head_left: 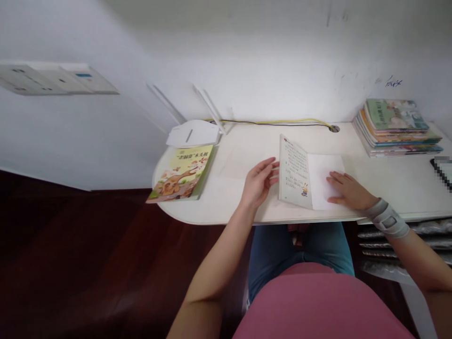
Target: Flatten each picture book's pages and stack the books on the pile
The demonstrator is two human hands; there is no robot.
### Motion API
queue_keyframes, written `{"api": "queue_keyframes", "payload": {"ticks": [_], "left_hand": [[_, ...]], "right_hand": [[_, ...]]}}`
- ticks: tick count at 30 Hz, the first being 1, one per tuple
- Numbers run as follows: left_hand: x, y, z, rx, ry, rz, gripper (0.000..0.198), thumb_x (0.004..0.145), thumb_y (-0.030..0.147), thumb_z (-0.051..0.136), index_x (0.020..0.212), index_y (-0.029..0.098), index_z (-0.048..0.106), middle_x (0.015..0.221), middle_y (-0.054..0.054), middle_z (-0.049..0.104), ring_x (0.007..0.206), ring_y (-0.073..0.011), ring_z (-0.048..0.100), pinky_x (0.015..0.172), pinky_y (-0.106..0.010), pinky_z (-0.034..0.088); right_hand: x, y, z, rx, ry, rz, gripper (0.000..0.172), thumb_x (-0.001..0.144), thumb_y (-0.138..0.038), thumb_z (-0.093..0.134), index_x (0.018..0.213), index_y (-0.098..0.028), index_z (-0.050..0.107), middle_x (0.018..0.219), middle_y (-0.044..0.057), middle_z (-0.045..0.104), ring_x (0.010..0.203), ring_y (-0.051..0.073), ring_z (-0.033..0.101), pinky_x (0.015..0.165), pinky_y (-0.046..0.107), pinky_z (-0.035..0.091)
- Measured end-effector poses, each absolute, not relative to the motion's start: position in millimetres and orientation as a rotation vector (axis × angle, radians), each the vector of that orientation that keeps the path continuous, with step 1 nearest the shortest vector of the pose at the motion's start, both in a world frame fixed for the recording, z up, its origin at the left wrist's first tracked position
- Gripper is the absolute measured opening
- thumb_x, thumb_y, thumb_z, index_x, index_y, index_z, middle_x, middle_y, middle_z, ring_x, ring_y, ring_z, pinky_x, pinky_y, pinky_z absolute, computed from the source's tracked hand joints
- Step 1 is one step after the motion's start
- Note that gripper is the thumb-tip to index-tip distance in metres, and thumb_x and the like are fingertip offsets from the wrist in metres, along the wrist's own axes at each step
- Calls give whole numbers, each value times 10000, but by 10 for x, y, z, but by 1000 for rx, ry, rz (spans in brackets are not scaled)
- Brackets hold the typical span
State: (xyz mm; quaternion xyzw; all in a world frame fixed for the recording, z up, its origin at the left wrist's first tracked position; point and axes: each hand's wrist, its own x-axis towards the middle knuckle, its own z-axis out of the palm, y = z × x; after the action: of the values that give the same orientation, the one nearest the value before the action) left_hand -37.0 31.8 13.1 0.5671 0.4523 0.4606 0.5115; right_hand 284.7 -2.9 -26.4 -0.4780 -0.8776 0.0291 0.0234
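Note:
A thin booklet [295, 173] stands partly open on the white desk. Its left side is raised and shows printed text with a small rabbit drawing, while the right page is blank white and lies flat. My left hand [260, 182] is beside the raised left edge, fingers apart and slightly bent; whether the fingertips touch the back of it I cannot tell. Flat on the blank page rests my right hand [348, 189], fingers spread, with a grey band around its wrist.
On the left, a yellow-green picture book [183, 174] overhangs the desk edge, in front of a white router [193, 133] with antennas. A stack of books [397, 127] stands at the back right, near a dark-edged device [443, 172]. Cables run along the wall to a hole [334, 128].

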Motion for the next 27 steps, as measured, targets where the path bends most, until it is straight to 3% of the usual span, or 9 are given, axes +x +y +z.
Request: {"api": "queue_keyframes", "payload": {"ticks": [3,7,10,12,27], "left_hand": [[-458,267,136,1856,999,739,566,889,510,403,1336,178,506,1349,-106,556,1231,-290,516,1006,-460,431],[-607,212,4,2443,940,261,542,869,500,454,1374,302,467,1429,-12,477,1384,-242,325,1152,-452,200],[-666,220,-109,2576,961,97,477,891,476,431,1356,376,469,1433,30,463,1401,-219,293,1169,-482,29],[-676,232,-151,2608,963,66,473,896,467,422,1359,381,462,1446,29,444,1402,-223,293,1162,-493,-20],[-700,265,-216,2663,985,5,474,860,489,418,1301,368,543,1428,22,479,1393,-279,299,1157,-530,17]], "right_hand": [[2862,-57,-265,-1493,-2714,66,701,879,-583,440,1409,-126,387,1469,219,370,1367,331,331,1065,551,301],[2766,-115,-154,-1459,-2709,-5,660,889,-585,419,1399,-166,417,1503,178,325,1406,330,247,1082,587,241],[2589,-137,-81,-1366,-2736,-14,629,908,-570,394,1407,-188,410,1486,149,371,1405,308,258,1105,584,190],[2480,-133,-87,-1352,-2750,0,644,911,-582,376,1408,-173,409,1459,163,408,1387,304,304,1105,578,199],[2491,-101,-194,-1375,-2769,38,770,894,-654,308,1405,-85,394,1469,192,374,1362,274,360,1136,528,186]]}}
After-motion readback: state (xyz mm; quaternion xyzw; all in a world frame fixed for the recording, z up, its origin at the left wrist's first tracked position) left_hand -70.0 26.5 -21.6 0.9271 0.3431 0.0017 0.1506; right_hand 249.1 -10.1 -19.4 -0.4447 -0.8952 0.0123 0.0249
